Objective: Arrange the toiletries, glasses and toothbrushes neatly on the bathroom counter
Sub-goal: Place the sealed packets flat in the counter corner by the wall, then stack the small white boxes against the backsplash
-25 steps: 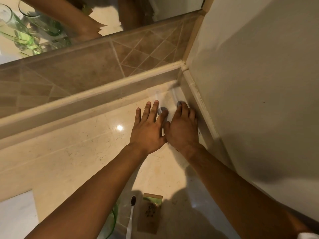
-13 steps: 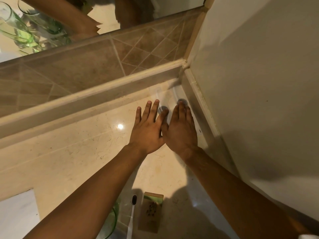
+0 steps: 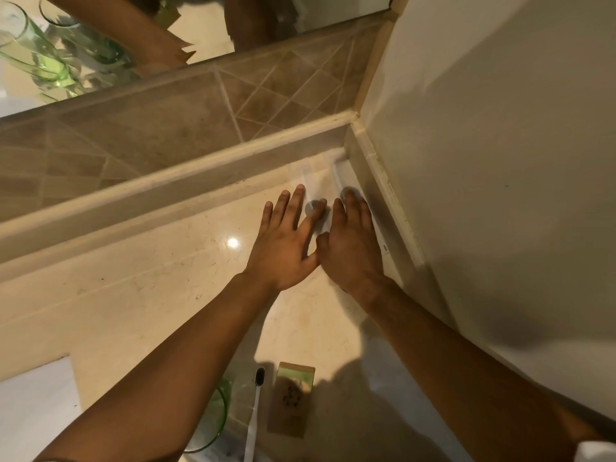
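Two small pale toiletry bottles with grey caps lie side by side in the counter's far right corner: the left bottle point(image 3: 309, 191) and the right bottle point(image 3: 343, 173). My left hand point(image 3: 286, 243) lies flat with its fingers spread, its index finger resting on the left bottle's cap. My right hand point(image 3: 351, 248) lies flat beside it against the wall skirting, fingertips on the right bottle's cap. Neither hand grips anything. Near the front edge lie a white toothbrush with black bristles point(image 3: 255, 411), a brown and green carton point(image 3: 293, 400) and a green glass point(image 3: 216, 418), partly hidden by my left forearm.
The beige marble counter point(image 3: 133, 295) meets a tiled backsplash point(image 3: 150, 135) with a mirror point(image 3: 100, 38) above it, which reflects green glasses. A plain wall point(image 3: 500, 161) closes the right side. A white surface point(image 3: 33, 411) shows at the bottom left.
Both hands stay flat on the two bottles and have slid slightly toward the corner. My right fingertips now cover more of the right cap.
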Motion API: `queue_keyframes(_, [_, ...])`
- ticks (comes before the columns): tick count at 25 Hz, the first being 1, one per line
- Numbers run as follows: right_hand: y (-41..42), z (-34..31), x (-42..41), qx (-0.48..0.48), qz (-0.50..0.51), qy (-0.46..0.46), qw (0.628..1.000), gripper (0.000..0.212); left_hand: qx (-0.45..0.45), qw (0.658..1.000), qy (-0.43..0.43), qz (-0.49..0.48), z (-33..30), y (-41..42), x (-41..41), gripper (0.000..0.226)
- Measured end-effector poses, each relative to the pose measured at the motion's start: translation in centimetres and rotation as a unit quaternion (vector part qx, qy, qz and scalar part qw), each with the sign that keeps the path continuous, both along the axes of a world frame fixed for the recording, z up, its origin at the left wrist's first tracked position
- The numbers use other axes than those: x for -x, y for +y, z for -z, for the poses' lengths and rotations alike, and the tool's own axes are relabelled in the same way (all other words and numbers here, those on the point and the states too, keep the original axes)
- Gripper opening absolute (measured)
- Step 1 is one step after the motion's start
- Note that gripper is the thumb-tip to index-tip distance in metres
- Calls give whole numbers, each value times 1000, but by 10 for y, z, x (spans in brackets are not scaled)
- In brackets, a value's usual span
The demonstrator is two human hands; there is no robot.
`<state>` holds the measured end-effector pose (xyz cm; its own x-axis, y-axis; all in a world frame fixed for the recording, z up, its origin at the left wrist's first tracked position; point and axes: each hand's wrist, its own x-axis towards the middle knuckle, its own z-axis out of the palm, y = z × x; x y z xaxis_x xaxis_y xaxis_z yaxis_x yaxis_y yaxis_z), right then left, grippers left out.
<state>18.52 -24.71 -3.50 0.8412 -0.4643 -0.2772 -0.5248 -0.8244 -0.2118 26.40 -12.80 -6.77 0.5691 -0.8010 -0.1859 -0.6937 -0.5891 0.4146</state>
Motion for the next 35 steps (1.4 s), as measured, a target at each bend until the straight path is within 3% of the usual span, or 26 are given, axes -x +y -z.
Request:
queue_keyframes(4, [6, -10, 18, -60, 6, -67, 996, 56, 31, 998, 30, -46, -23, 14, 13, 76])
queue_keyframes(6, [13, -12, 35, -114, 35, -84, 989, 51, 91, 992, 34, -78, -36, 28, 30, 64])
queue_keyframes(11, [51, -13, 102, -163, -21, -168, 972, 43, 184, 954, 105, -213, -71, 78, 117, 38])
queue_keyframes(14, [79, -19, 143, -190, -27, -109, 975, 42, 165, 955, 129, -212, -77, 120, 184, 30])
queue_keyframes(19, [120, -24, 202, -198, -94, -61, 974, 18, 130, 934, 171, -286, -71, 192, 256, 26])
queue_keyframes(24, [159, -24, 236, -193, -184, 47, 963, 26, 61, 928, 176, -323, -66, 240, 298, 26])
queue_keyframes(29, [175, -25, 252, -197, -125, 119, 965, 43, 26, 920, 197, -338, -60, 242, 322, 37])
queue_keyframes(35, [168, -24, 255, -247, -70, 104, 961, 38, 37, 923, 198, -327, -56, 230, 328, 21])
